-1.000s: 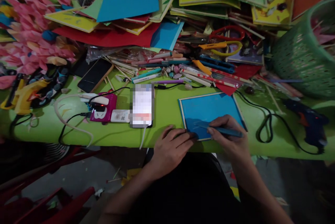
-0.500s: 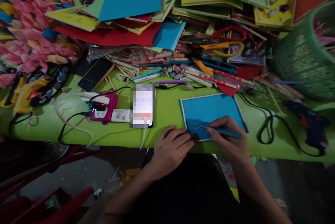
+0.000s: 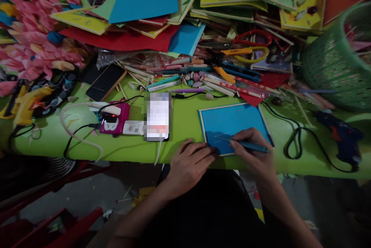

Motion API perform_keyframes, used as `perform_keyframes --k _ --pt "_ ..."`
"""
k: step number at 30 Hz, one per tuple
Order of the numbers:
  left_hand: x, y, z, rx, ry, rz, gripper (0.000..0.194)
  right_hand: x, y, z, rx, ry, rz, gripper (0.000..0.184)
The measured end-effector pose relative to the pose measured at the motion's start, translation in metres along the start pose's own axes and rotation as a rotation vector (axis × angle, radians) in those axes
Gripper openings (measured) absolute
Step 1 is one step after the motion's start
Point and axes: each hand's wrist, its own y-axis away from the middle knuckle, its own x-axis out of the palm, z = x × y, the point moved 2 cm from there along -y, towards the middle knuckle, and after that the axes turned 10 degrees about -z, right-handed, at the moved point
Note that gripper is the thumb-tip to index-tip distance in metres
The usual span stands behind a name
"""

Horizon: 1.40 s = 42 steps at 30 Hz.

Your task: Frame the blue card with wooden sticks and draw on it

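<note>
A blue card point(image 3: 234, 120) edged with thin wooden sticks lies on the green table in front of me. My left hand point(image 3: 191, 165) rests palm down at its lower left corner, the fingers extended and touching the edge. Held between the thumb and fingers of my right hand point(image 3: 256, 153) is a blue pen point(image 3: 253, 146), slanting so that its tip end points left over the lower part of the card. Faint pale lines show near the tip. Whether the tip touches the card I cannot tell.
Left of the card are a lit phone point(image 3: 158, 116) on a cable and a magenta power strip point(image 3: 124, 109). Glue guns lie at the left point(image 3: 31, 103) and right point(image 3: 337, 136). Behind are pens, scissors point(image 3: 251, 51), stacked coloured cards and a green basket point(image 3: 327, 62).
Both hands stay nearly in place, the left on the card's corner and the right around the pen. The whole view shifts very slightly.
</note>
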Motion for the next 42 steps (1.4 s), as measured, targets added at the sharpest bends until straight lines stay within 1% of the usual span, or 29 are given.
perform_keyframes --k 8,13,18,20,25,33,42 --pt "0.0016 0.0019 0.0014 -0.002 0.010 -0.002 0.023 0.0020 0.0003 0.0009 -0.073 0.049 0.059 0.011" --pt "0.0004 0.0002 0.0008 -0.010 0.022 -0.003 0.024 0.0005 0.0016 -0.0005 -0.083 0.061 0.017 0.012" --pt "-0.0003 -0.0008 0.0005 -0.002 0.022 -0.008 0.023 0.0039 0.0011 -0.0017 -0.107 0.036 0.061 0.012" --pt "0.0000 -0.0006 0.0006 -0.005 0.022 -0.012 0.023 0.0044 0.0008 -0.0016 -0.127 0.052 0.058 0.011" --pt "0.0016 0.0011 0.0016 -0.019 0.049 -0.027 0.025 0.0027 0.0022 -0.0019 -0.135 0.093 -0.043 0.011" --pt "0.0043 0.0048 0.0041 -0.017 0.067 -0.029 0.025 0.0006 0.0026 0.0005 -0.116 0.149 -0.276 0.013" --pt "0.0023 0.0016 0.0036 -0.009 0.063 -0.031 0.027 -0.0022 0.0011 -0.0014 -0.091 0.183 -0.391 0.016"
